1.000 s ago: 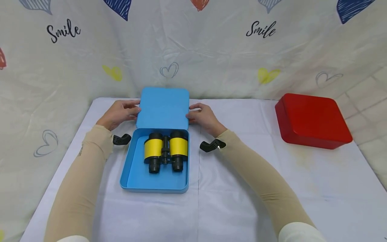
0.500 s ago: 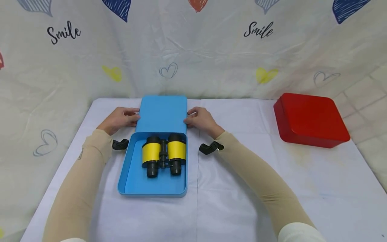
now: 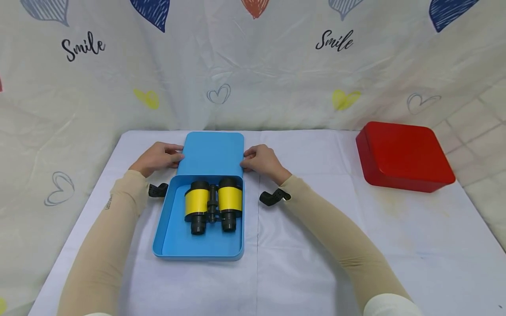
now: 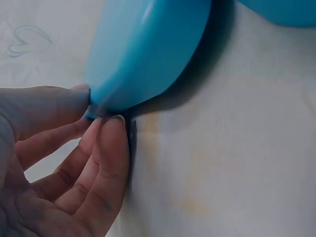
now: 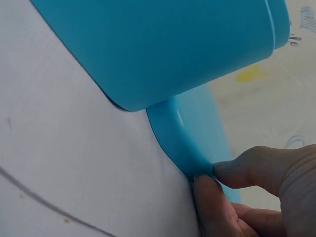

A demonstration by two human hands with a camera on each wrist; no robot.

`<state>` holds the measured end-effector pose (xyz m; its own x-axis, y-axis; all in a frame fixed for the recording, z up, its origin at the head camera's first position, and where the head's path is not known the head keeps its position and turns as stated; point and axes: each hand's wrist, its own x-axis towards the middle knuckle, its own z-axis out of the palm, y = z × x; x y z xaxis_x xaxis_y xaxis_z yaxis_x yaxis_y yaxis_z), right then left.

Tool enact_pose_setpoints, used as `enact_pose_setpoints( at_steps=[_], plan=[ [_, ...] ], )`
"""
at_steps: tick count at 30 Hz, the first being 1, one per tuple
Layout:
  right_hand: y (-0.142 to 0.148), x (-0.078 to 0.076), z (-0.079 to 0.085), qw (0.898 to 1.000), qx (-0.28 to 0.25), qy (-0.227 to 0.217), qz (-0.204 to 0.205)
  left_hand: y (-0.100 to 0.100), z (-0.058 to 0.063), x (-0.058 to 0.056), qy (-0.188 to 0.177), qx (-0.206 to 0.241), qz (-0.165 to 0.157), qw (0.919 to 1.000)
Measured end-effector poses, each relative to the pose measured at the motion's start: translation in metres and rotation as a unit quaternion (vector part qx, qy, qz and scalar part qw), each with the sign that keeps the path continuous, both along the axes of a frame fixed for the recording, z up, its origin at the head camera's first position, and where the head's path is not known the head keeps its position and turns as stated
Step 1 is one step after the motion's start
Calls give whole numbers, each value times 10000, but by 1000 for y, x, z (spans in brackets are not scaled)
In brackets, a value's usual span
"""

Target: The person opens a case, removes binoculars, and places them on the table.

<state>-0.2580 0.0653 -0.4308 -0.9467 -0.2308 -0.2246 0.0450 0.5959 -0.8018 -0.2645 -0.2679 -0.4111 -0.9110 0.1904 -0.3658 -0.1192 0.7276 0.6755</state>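
- Backdrop (image 3: 245, 66), pale and printed with drawn hearts (image 3: 147, 98) and the word "Smile" (image 3: 335, 41), hangs along the far side of the scene.
- White-draped bench (image 3: 292, 272) stretches out before it, toward the person.
- Beige sleeves (image 3: 341, 239) cover both of the person's arms, which reach forward over the bench.
- Red box (image 3: 407, 158) sits angled at the bench's far right, well apart from the blue pieces.
- Blue box (image 3: 197, 246) stands uncovered left of center, between the two forearms.
- Blue lid (image 3: 213, 151) lies directly behind the blue box, smooth face up; whether the two touch cannot be told.
- Binoculars (image 3: 213, 202), yellow-barreled with black ends, lie inside the blue box toward its back right corner, narrower ends facing the person.
- Left grip (image 3: 157, 157) pinches the left edge of the blue lid, thumb above and fingers gathered lower at the side.
- Right grip (image 3: 262, 160) pinches the opposite edge between thumb and fingertip, seen close from the right wrist.
- Black wrist mounts (image 3: 274, 197) jut inward from the sleeve cuffs, flanking the blue box.
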Motion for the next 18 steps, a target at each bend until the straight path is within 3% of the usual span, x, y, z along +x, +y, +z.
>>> enact_pose_setpoints(
  at_steps=[10,18],
  plan=[
    [1,5,1,10000,-39,-85,-15,3,4,7,83,-232,-30,9997],
    [5,17,6,9998,30,-65,186,1,6,19,49,-346,-177,9992]
  ],
)
